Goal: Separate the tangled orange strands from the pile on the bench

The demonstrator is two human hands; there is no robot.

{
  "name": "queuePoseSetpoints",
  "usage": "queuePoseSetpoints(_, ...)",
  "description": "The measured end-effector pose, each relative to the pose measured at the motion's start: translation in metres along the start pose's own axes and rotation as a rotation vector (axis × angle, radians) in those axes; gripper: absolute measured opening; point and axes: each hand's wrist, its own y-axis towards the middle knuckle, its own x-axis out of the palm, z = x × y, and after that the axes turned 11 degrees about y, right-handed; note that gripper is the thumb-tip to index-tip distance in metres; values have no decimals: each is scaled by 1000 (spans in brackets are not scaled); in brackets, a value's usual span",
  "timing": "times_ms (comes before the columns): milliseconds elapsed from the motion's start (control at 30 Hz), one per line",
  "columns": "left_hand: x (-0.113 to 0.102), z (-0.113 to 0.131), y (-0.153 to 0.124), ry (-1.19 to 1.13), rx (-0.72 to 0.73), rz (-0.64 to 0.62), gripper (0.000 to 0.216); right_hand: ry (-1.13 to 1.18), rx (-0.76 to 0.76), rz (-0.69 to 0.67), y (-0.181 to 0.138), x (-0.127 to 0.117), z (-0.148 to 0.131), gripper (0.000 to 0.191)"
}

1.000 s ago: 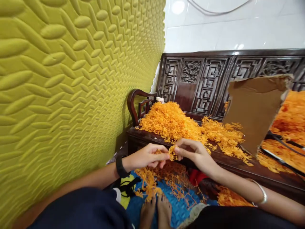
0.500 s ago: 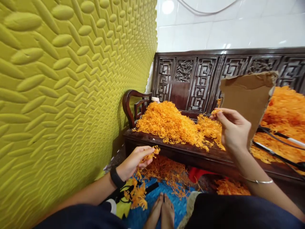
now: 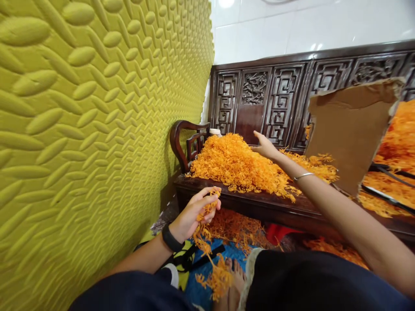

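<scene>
My left hand (image 3: 194, 212) is closed on a string of small orange flower pieces (image 3: 207, 246) that hangs down toward my feet. My right hand (image 3: 266, 147) reaches out over the big pile of orange flower pieces (image 3: 236, 164) on the dark wooden bench (image 3: 259, 207). Its fingers are stretched out just above the pile's top, and nothing shows in them. A silver bangle sits on my right wrist and a black band on my left.
A brown cardboard sheet (image 3: 350, 129) leans on the bench at the right, with more orange pieces (image 3: 398, 134) behind it. A green embossed wall (image 3: 81, 129) fills the left. Orange pieces lie on a blue mat (image 3: 197, 280) under the bench near my bare feet (image 3: 231, 285).
My hands parted after holding one piece together. The right hand rose to the right, then reached left over the pile's top. The left hand kept the string.
</scene>
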Motion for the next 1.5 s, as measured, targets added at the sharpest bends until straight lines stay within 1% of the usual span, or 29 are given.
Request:
queuePoseSetpoints(33, -1, -1, 1, -10, 1, 1, 32, 18, 25, -52, -5, 6, -3, 50)
queuePoseSetpoints(100, 0, -3, 4, -54, -23, -24, 34, 66, 41, -135, -22, 13, -20, 37)
queuePoseSetpoints(167, 4, -3, 9, -122, -61, -68, 38, 182, 31, -237, -48, 17, -49, 22)
queuePoseSetpoints(200, 7, -3, 12, -153, -77, -89, 41, 290, 18, -291, -64, 18, -66, 20)
queuePoseSetpoints(267, 11, -3, 15, -188, -98, -132, 46, 441, -2, -375, -96, 18, -96, 24)
queuePoseSetpoints(333, 15, -2, 17, -179, -95, -159, 49, 479, -7, -396, -128, 16, -116, 28)
queuePoseSetpoints(400, 16, -1, 16, -155, -82, -176, 49, 447, -8, -408, -151, 12, -122, 29)
queuePoseSetpoints(467, 17, -2, 15, -126, -75, -190, 50, 379, 41, -397, -164, 8, -119, 33)
queuePoseSetpoints(500, 18, -2, 15, -108, -76, -201, 50, 345, 86, -412, -167, 7, -115, 37)
queuePoseSetpoints(533, 18, -3, 15, -87, -78, -217, 50, 317, 143, -456, -168, 7, -111, 43)
queuePoseSetpoints(567, 19, -4, 15, -63, -79, -233, 50, 303, 197, -531, -168, 7, -107, 48)
queuePoseSetpoints(633, 22, -6, 15, -22, -85, -246, 49, 320, 269, -735, -168, 10, -101, 53)
queuePoseSetpoints(667, 23, -7, 15, -6, -94, -238, 49, 338, 288, -810, -168, 11, -99, 53)
queuePoseSetpoints(700, 24, -7, 15, 6, -105, -226, 50, 352, 300, -855, -169, 12, -96, 51)
queuePoseSetpoints(800, 24, -6, 14, 37, -120, -208, 47, 384, 330, -929, -172, 12, -90, 45)
queuePoseSetpoints(933, 21, -2, 11, 67, -131, -274, 39, 524, 368, -1089, -173, -1, -86, 41)
queuePoseSetpoints(1067, 17, -2, 8, 150, -133, -403, 35, 522, 325, -1234, -169, -14, -87, 36)
queuePoseSetpoints(1167, 19, -6, 7, 184, -162, -519, 36, 468, 225, -1399, -166, -17, -84, 33)
queuePoseSetpoints(1233, 22, -10, 7, 188, -182, -569, 36, 436, 158, -1482, -165, -18, -81, 35)
queuePoseSetpoints(1333, 28, -12, 8, 173, -201, -626, 31, 400, 89, -1569, -164, -21, -80, 40)
queuePoseSetpoints(1433, 36, -12, 8, 147, -227, -655, 32, 347, 92, -1620, -161, -29, -87, 41)
queuePoseSetpoints(1500, 41, -12, 8, 148, -231, -645, 35, 298, 104, -1627, -158, -35, -93, 41)
